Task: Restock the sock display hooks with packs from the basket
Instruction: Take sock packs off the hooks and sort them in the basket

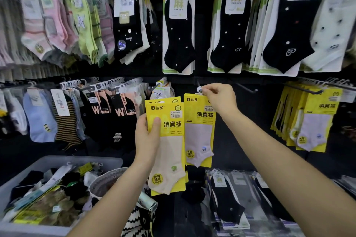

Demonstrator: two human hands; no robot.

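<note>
Sock pack point(199, 131), yellow card with a pale lilac ankle sock, hangs from the grip of the right hand point(219, 100), which pinches the white plastic hanger point(199, 89) at the pack's top edge between thumb and fingertips. The pack's long axis runs straight down from that pinch, face toward the camera, and the hanger's open curl stands just above the card.

The bare display hook point(248, 88), a dark peg jutting from the black panel, lies just right of the right hand and about level with it. The hanger is to the left of the hook's tip and not yet on it. Judged from this, the coming move is a short carry to the right to slip the curl over the tip.

Further left of the hook and lower, the left hand point(147, 136) grips a stack of matching packs point(169, 152), cream sock in front, thumb pressed across the card. It is the farther hand from the hook.

Well to the hook's lower left sits the grey plastic basket point(81, 159), holding loose packs. To the hook's right, hung yellow packs point(316, 119) of the same brand fill a neighbouring peg.
</note>
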